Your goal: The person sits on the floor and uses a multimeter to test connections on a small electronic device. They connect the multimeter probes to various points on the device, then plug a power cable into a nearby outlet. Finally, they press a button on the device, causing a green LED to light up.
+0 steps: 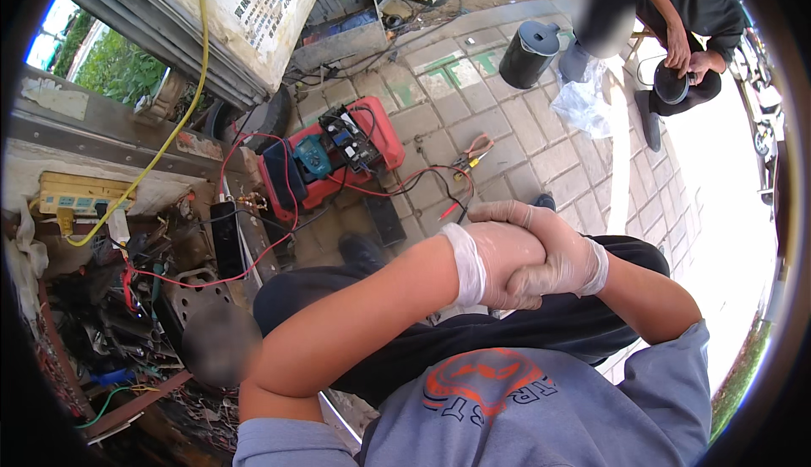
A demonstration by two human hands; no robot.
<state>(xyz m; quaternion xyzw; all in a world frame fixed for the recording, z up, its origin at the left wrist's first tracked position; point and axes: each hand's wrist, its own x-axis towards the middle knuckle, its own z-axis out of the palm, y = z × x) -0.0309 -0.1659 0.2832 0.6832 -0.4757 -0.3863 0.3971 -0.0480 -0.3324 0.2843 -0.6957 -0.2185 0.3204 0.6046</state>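
Both my hands wear thin translucent gloves and meet in front of my chest, above my dark trousers. My left hand (500, 252) is closed into a fist, its glove cuff rolled at the wrist. My right hand (553, 257) wraps over it from the right, fingers curled around the left knuckles. Neither hand holds a tool. On the paving below them lie a red open case (384, 133) with a circuit board and a teal part inside, red and black leads, and red-handled pliers (475, 153).
A black slab (384, 219) and a black bar (226, 239) lie near the case. At left is a rusty bin of scrap wires (127, 332), a yellow box (80, 195) and a yellow cable. Top right, another person (676, 11) sits by a black cylinder (528, 53) and plastic bag (583, 100).
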